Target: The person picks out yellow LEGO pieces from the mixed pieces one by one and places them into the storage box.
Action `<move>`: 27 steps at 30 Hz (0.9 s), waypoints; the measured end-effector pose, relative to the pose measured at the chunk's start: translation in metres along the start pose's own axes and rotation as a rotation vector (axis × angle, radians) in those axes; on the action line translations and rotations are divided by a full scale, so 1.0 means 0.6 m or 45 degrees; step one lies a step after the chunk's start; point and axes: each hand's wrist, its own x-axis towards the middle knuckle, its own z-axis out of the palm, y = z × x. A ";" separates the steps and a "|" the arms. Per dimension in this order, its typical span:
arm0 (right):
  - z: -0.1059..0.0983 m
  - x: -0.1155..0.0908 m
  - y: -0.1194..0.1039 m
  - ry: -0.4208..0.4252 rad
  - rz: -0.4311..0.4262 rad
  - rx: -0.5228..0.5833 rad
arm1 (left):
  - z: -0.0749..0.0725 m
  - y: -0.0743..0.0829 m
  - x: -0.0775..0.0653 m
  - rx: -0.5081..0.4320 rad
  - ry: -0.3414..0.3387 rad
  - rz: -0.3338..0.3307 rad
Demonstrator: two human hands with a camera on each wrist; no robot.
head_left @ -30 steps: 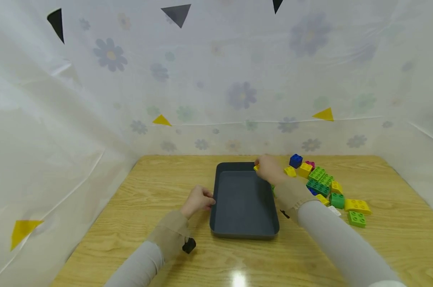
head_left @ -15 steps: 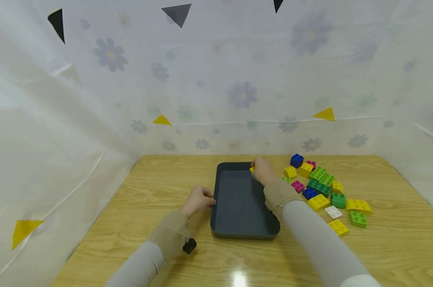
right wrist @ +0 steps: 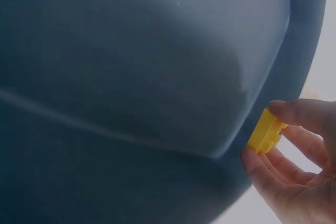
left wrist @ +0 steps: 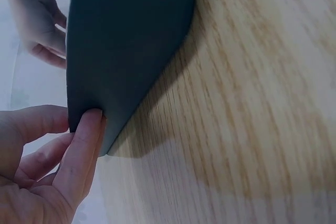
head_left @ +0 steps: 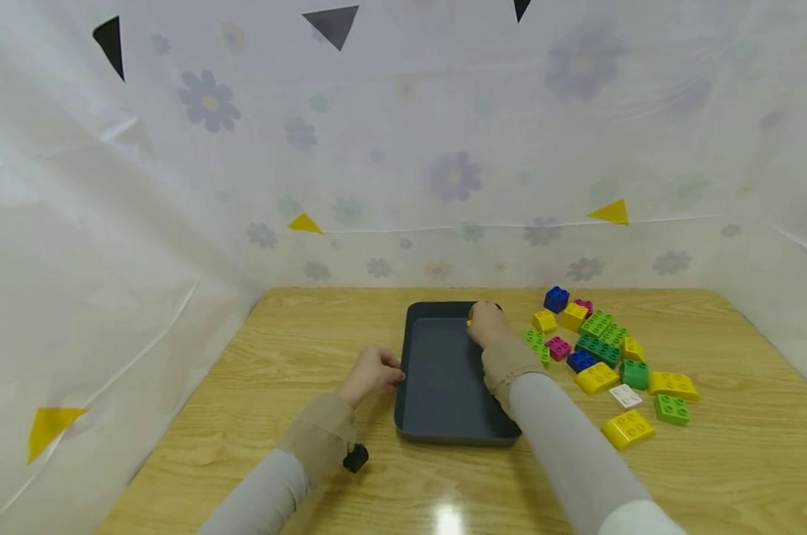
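Note:
A dark grey rectangular tray lies on the wooden table. My left hand is at its left side; in the left wrist view, the thumb and fingers of that hand pinch the tray's wall. Over the far right corner of the tray is my right hand. Between its thumb and fingertips it pinches a small yellow toy brick, studs turned toward the palm. In the head view the hand hides most of this brick.
Right of the tray several loose toy bricks are spread: a blue brick at the back, a dark green brick, a magenta brick, a white plate and a yellow brick nearest me. A patterned curtain hangs behind the table.
My right hand has moved slightly left and toward me over the tray with the yellow brick. Its forearm has swung left, uncovering several bricks. The left hand has stayed at the tray.

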 end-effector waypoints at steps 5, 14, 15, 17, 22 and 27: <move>0.013 0.003 0.012 0.004 0.055 0.030 | 0.002 -0.001 0.000 0.000 -0.004 -0.009; 0.029 0.007 0.020 0.008 0.067 0.009 | 0.003 0.001 0.002 -0.002 0.002 -0.021; 0.030 0.007 0.020 0.013 0.061 0.007 | 0.003 0.000 0.002 0.000 0.002 -0.022; 0.033 0.007 0.021 0.019 0.047 0.012 | 0.003 0.000 0.002 0.003 0.001 -0.022; 0.037 0.007 0.020 0.035 0.028 0.012 | 0.003 -0.001 0.001 0.006 0.004 -0.022; 0.038 0.006 0.019 0.042 0.029 -0.003 | 0.004 0.000 0.001 0.007 0.019 -0.027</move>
